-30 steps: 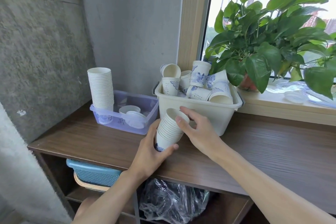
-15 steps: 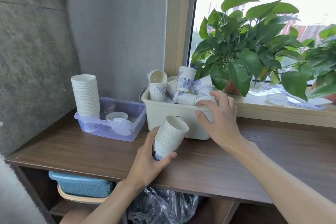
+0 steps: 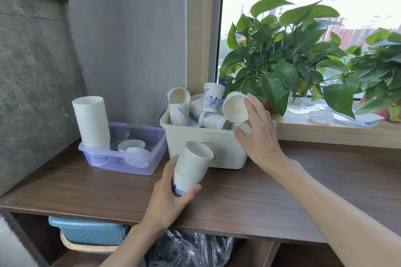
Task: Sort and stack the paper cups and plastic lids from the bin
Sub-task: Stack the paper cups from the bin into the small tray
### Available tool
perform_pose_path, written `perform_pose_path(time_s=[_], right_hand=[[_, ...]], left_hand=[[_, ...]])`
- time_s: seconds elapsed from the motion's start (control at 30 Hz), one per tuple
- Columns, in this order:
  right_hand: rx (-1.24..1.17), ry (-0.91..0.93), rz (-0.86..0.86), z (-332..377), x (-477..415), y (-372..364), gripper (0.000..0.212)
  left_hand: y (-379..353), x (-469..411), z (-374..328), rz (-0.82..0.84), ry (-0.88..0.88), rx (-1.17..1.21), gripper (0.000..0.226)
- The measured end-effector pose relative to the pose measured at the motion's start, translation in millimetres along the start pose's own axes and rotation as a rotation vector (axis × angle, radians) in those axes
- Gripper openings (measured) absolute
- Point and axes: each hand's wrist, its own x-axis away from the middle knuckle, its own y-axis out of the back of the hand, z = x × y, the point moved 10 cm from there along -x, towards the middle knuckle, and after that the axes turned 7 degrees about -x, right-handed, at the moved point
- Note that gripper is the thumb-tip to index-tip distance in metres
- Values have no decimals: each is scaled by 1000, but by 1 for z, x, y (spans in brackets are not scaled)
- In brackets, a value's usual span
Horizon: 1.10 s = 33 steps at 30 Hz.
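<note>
Those paper cups looked like they weigh basically nothing. Thin walls, easy to crush, and a bit slick on the printed outside. I'd say the safe spot is around the side just under the rolled rim, since that's the stiffest part. A light squeeze should be enough, and too much would dent them.

The left hand (image 3: 167,199) was wrapped around the bottom of a nested stack (image 3: 193,165), held tilted just above the counter (image 3: 303,180) in front of the cream bin (image 3: 206,147). The right hand (image 3: 258,134) had one loose cup (image 3: 235,106) up over the right end of the bin, mouth facing the person and fingers curled round its far side. I couldn't really see where the thumb sat. The bin was full of jumbled cups. The clear tub (image 3: 121,158) beside it held a tall stack (image 3: 92,121) and a few lids (image 3: 134,151).

Compared to half a second before, the right hand had moved from low on the bin's rim to clear above it, bringing that cup up. A second back it was still at the nested stack. The left hand barely shifted.
</note>
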Motion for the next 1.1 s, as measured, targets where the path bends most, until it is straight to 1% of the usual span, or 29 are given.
perform_pose_path(time_s=[0.1,0.23,0.33,0.63,0.77,0.93,1.1], right_hand=[[-144,73,-28,21,-4,4,75],[-348,84,-89,45,2,8,62],[-412,63,-96,60,7,7,58],[-674,-77,114,74,21,-29,53],[-661,-123,234,73,28,-46,54],[-735,-212,266,65,30,-58,45],[-705,-220,319,68,33,-71,44]], left_hand=[[2,0,-1,-10,3,16,73],[3,0,-2,-12,17,24,72],[4,1,0,-13,33,32,72],[10,2,6,-59,77,81,66],[11,3,5,-76,61,75,67],[13,3,4,-83,53,72,64],[13,3,2,-75,39,69,65]])
